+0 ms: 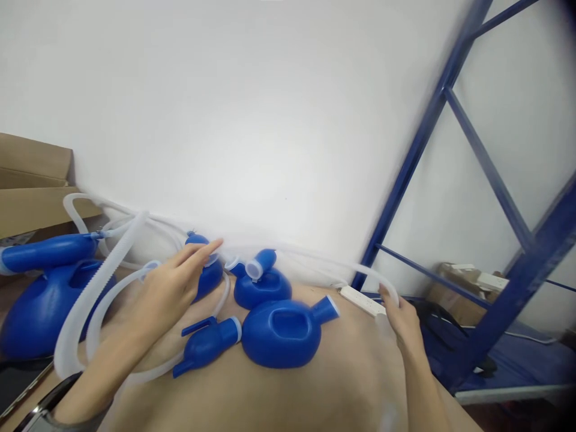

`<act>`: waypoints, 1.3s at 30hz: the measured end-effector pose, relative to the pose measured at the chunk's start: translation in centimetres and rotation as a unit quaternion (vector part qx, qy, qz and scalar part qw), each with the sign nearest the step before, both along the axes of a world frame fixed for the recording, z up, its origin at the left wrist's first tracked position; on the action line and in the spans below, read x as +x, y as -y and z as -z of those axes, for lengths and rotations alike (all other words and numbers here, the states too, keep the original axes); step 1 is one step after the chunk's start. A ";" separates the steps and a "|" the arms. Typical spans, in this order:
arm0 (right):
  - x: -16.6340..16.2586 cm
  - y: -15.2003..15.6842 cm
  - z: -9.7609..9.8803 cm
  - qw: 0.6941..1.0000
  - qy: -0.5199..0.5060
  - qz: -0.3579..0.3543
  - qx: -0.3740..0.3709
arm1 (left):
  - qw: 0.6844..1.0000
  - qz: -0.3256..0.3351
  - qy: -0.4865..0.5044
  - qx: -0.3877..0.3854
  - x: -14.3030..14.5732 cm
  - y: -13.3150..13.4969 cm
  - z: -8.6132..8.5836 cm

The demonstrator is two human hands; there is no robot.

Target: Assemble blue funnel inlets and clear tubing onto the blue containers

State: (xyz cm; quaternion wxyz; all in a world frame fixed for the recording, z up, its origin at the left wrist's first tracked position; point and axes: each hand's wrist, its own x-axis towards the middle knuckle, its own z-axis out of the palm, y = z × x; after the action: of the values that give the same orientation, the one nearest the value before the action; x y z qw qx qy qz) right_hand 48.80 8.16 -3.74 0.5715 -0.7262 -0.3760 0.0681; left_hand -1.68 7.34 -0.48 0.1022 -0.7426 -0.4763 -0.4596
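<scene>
My right hand (402,318) grips a translucent white hose (342,261), whose blurred length runs back along the wall toward the left. My left hand (175,285) reaches over the table with fingers stretched out and apart, partly covering a blue bottle (210,277) behind it. Between the hands lies a blue urinal bottle (281,342) with a moulded handle and angled neck. Another blue urinal bottle (263,289) sits behind it, with a white-rimmed blue spout piece on top. A small blue funnel-like piece with a white collar (207,346) lies below my left hand.
Large blue bottles (40,309) and ribbed hose coils (96,288) crowd the left, beside an open cardboard box (36,207). A white power strip (362,300) lies near the table's right edge. A blue metal frame (418,144) leans across the right, with boxes (459,294) behind.
</scene>
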 end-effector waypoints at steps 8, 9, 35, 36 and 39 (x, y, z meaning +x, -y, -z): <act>-3.5 -2.7 1.4 0.951 -0.200 -0.176 0.157 | 0.987 -0.013 -0.128 0.094 6.1 -3.8 5.2; -4.2 -3.2 1.4 0.942 -0.212 -0.192 0.179 | 0.984 0.011 -0.131 0.124 7.5 -4.0 6.0; -10.5 -4.3 4.7 0.936 -0.223 -0.259 0.085 | 0.977 0.129 -0.082 -0.147 16.3 -3.5 13.0; -10.6 -4.3 4.8 0.938 -0.215 -0.257 0.088 | 0.977 0.125 -0.085 -0.148 16.4 -3.5 13.0; -10.7 -4.2 5.0 0.941 -0.192 -0.263 0.097 | 0.976 0.123 -0.099 -0.148 16.5 -3.2 12.7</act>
State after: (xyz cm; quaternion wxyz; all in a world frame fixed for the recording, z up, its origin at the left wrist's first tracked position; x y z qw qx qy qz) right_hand 38.08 12.32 -8.75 0.6621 -0.5159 -0.4416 0.3169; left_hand 14.87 10.58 -13.23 -0.0197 -0.8443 -0.4316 -0.3171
